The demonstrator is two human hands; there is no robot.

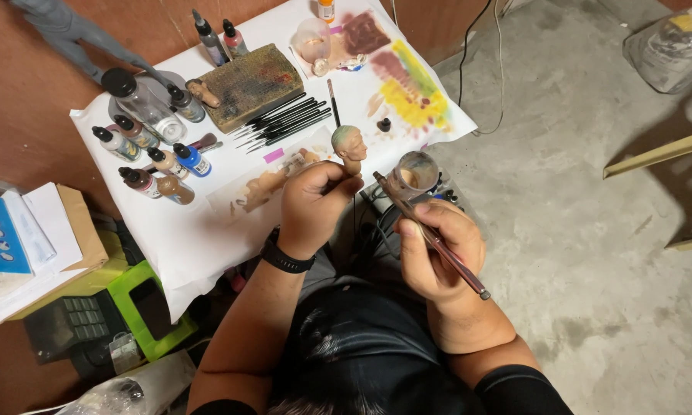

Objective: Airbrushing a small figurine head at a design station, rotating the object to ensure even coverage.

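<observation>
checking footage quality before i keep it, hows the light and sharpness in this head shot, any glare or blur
Head view: even, soft light with faint shadows; the small model head in the left hand and the airbrush in the right hand look sharp; no strong glare on the white paper; dark hair at the bottom edge is blurred; wide-angle lens tilts the edges.

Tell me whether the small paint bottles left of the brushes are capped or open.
Capped. Each paint bottle shows a dark dropper cap on its neck; some stand, some lie on the white sheet. How full they are cannot be told.
</observation>
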